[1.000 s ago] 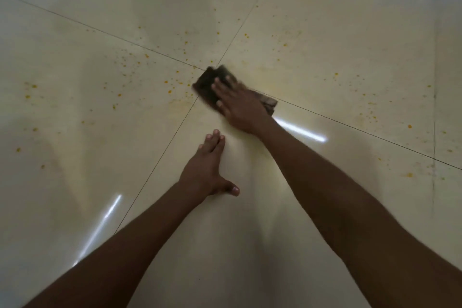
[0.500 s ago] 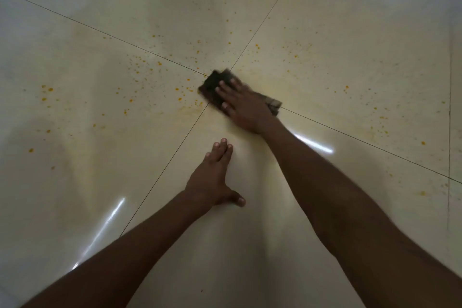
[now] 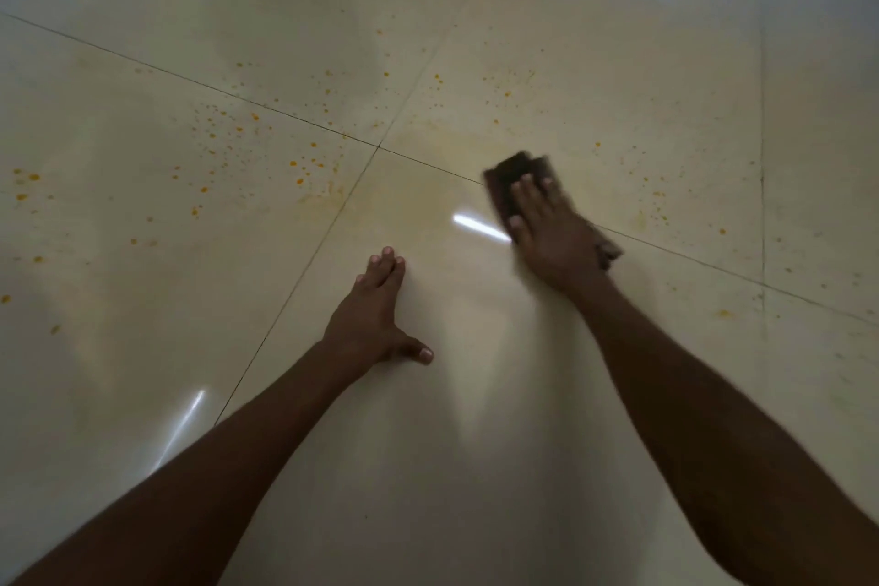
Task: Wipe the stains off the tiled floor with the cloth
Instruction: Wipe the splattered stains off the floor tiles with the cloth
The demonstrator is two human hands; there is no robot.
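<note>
A dark brown cloth (image 3: 516,169) lies flat on the cream tiled floor (image 3: 475,395), across a grout line right of the tile junction. My right hand (image 3: 547,228) presses on it with straight fingers; its far edge and a corner by my wrist stick out. My left hand (image 3: 376,314) rests flat on the near tile, fingers together and thumb out. Orange stain specks (image 3: 266,143) dot the tiles left of and beyond the junction. More orange specks (image 3: 659,200) lie right of the cloth. A pale yellowish smear (image 3: 428,143) surrounds the junction.
Grout lines cross at the junction (image 3: 379,147). Another grout line (image 3: 762,186) runs down the right side. Bright light reflections streak the glossy tiles near my left forearm and beside my right hand.
My right hand has slid the cloth to the right, away from the tile junction and along the grout line. My left hand has stayed planted on the near tile.
</note>
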